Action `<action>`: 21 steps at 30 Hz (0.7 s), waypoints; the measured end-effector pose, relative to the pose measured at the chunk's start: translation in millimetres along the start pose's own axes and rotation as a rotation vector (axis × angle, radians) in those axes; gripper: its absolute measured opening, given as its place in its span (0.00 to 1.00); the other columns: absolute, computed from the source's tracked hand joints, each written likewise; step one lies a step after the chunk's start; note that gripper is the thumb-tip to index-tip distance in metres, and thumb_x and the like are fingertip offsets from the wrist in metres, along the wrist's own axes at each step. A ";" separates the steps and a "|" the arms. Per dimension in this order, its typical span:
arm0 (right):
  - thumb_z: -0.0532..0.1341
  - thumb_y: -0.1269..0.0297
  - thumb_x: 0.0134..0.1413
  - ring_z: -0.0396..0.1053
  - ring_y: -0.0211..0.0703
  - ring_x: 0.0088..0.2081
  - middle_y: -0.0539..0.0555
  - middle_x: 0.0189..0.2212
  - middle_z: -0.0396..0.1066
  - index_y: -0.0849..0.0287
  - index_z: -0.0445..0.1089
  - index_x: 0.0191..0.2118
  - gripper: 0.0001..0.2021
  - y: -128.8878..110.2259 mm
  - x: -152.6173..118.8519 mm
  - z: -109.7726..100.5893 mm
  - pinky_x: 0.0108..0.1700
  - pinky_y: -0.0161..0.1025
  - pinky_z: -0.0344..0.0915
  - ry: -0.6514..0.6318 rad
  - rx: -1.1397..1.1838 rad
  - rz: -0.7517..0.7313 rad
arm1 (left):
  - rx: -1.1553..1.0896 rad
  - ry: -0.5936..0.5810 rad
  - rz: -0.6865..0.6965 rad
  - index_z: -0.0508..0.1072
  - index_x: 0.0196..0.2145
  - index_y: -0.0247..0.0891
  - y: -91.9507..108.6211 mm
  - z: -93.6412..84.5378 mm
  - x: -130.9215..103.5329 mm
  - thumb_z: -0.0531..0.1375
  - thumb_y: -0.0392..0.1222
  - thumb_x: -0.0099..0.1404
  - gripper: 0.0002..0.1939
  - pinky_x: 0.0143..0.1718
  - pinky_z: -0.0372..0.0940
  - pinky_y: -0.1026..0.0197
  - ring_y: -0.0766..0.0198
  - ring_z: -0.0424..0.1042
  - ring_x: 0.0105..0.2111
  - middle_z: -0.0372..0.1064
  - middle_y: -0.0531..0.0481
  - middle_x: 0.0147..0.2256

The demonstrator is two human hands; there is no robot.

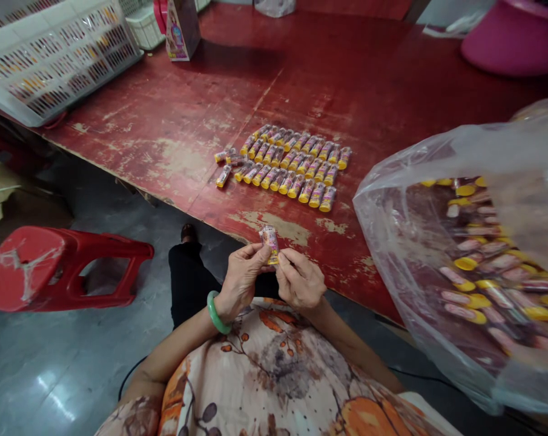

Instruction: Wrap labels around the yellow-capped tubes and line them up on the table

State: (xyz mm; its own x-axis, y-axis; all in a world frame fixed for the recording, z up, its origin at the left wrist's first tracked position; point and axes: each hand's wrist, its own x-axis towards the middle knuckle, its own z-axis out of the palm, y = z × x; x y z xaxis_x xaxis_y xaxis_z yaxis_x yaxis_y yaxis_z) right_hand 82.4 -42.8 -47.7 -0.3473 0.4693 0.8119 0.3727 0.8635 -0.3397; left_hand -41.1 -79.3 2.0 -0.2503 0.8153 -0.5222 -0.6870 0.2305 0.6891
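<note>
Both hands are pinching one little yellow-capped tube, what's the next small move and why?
Probably carry the tube, held between the left hand and right hand, forward to the open end of the front row on the red table. The rows look neatly sorted, and three tubes lie loose at their left.

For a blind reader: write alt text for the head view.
Both hands, left and right, hold one small tube at the edge of a worn red table. Rows of tubes lie on it; a bag of more sits right.
</note>
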 end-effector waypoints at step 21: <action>0.59 0.76 0.56 0.76 0.48 0.37 0.65 0.39 0.74 0.63 0.66 0.51 0.17 8.4 5.9 11.5 0.34 0.40 0.75 -0.055 -0.026 -0.078 | 0.273 0.005 0.274 0.79 0.31 0.34 23.2 -16.6 39.2 0.71 0.43 0.48 0.13 0.31 0.61 0.65 0.67 0.67 0.26 0.72 0.49 0.27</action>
State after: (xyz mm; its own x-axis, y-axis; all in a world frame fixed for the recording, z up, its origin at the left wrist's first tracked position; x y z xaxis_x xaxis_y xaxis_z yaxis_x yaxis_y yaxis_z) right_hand 73.7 -30.7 -51.3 -0.4223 0.4105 0.8082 0.3643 0.8933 -0.2634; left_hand -78.2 -50.8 -10.8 -0.4030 0.8641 -0.3017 -0.3872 0.1377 0.9117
